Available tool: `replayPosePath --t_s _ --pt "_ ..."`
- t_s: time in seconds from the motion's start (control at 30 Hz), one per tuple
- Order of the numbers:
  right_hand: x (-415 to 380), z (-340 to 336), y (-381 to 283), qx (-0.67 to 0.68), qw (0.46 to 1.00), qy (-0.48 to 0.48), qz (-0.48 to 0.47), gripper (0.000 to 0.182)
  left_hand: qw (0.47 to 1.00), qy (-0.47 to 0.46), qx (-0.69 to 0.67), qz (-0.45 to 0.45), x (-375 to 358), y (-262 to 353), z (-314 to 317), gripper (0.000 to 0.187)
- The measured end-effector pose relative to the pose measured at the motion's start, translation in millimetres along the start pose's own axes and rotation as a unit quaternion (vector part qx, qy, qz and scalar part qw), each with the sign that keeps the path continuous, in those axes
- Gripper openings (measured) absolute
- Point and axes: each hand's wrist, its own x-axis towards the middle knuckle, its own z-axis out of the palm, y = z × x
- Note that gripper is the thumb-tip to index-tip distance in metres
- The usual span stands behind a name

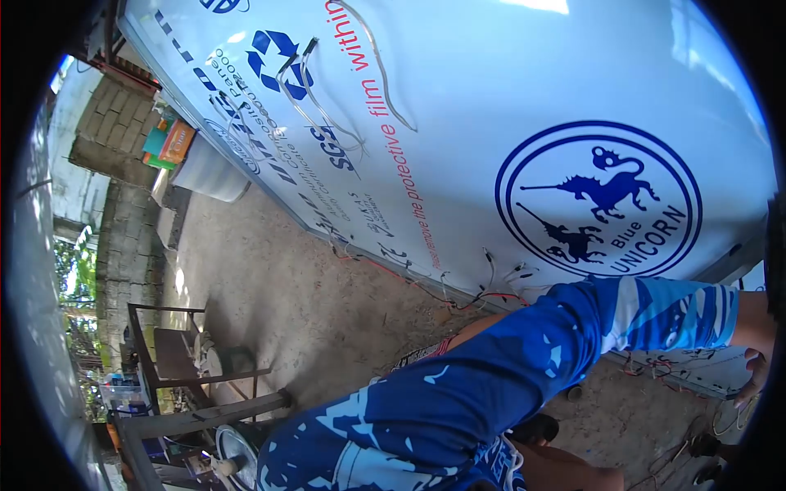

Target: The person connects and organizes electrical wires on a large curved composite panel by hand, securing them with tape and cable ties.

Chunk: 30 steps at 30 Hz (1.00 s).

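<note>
My left arm, in a blue patterned sleeve, stretches across the lower view to the right edge. There my left hand (pixel 752 378) is partly cut off by the dark rim; a few fingers show, but not what they hold, if anything. It is beside the lower edge of a large white composite panel (pixel 458 74) printed with a blue unicorn logo. Thin red wires (pixel 393 274) and pale wire ends (pixel 490 262) run along that edge. More loose pale wires (pixel 377 57) lie on the panel's face. My right hand is outside the view.
A metal-framed stand (pixel 205 381) and a round metal lid or pot (pixel 233 450) are at lower left. A pale container (pixel 214 170) with colourful packets (pixel 173 141) stands by a block wall (pixel 123 237). More wires lie on the concrete floor (pixel 270 286) at lower right.
</note>
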Motion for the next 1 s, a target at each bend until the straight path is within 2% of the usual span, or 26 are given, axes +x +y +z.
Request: replayPosePath --t_s 0.27,0.33,0.37,0.6,0.73,1.0 --pt "4.7 30.2 1.2 -0.028 0.999 0.025 0.012 0.014 0.990 -0.131 -0.006 -0.041 15.5 4.7 20.0 0.062" --pt "5.1 30.9 1.0 -0.029 0.999 0.029 0.011 0.013 0.989 -0.138 -0.002 -0.052 19.4 7.7 26.4 0.063" --pt "4.7 30.2 1.3 -0.030 0.999 0.031 0.010 0.013 0.999 -0.032 0.000 -0.042 18.0 8.3 36.5 0.073" --pt "7.6 36.9 -0.2 -0.036 0.998 0.044 0.010 0.012 0.998 -0.049 0.000 -0.028 30.0 0.6 33.8 0.061" --pt "15.9 50.9 -6.2 -0.044 0.998 0.047 0.010 0.012 0.999 -0.047 -0.004 -0.023 24.5 -17.8 55.9 0.054" --pt "17.1 44.6 -14.6 -0.057 0.996 0.070 -0.003 0.011 1.000 0.001 -0.011 0.015 18.0 -25.4 77.4 0.039"
